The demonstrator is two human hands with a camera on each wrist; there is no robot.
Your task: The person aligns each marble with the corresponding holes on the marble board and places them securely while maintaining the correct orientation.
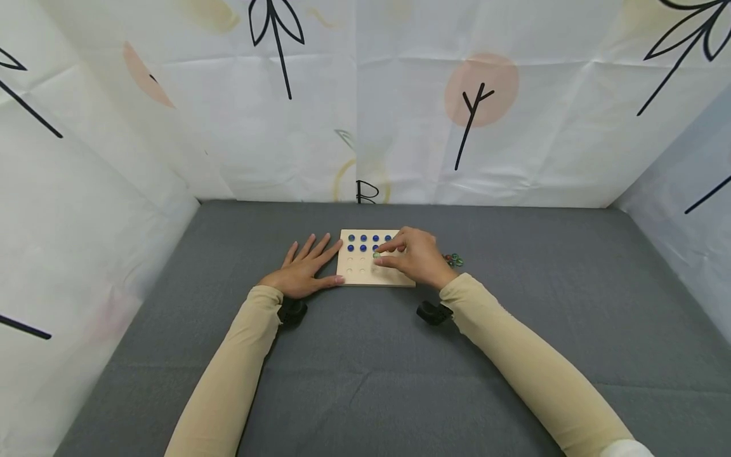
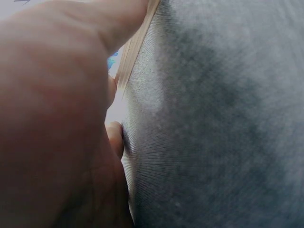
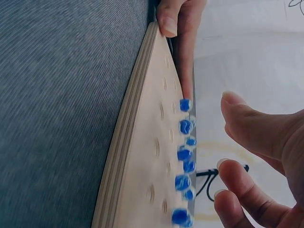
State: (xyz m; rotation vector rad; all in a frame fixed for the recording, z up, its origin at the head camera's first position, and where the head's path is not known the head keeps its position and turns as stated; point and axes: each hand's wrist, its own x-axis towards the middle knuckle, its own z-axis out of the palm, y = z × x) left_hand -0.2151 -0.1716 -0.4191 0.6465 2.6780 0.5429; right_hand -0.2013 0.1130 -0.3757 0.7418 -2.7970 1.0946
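A pale wooden board [image 1: 379, 278] with rows of round hollows lies on the grey cloth. Blue marbles [image 3: 185, 153] fill hollows in its two far rows; the near hollows hold none. My left hand [image 1: 302, 271] lies spread at the board's left side, with thumb and index fingertips on its edge. Over the board's middle, my right hand [image 1: 415, 254] has a green marble [image 1: 376, 255] between thumb and index fingertips. That marble does not show in the right wrist view, where the hand [image 3: 266, 152] hovers above the board.
Several loose green and reddish marbles [image 1: 455, 260] lie on the cloth just right of the board, close by the right wrist. Grey cloth [image 1: 354, 355] covers the table. White printed sheets [image 1: 400, 127] stand at the back and both sides.
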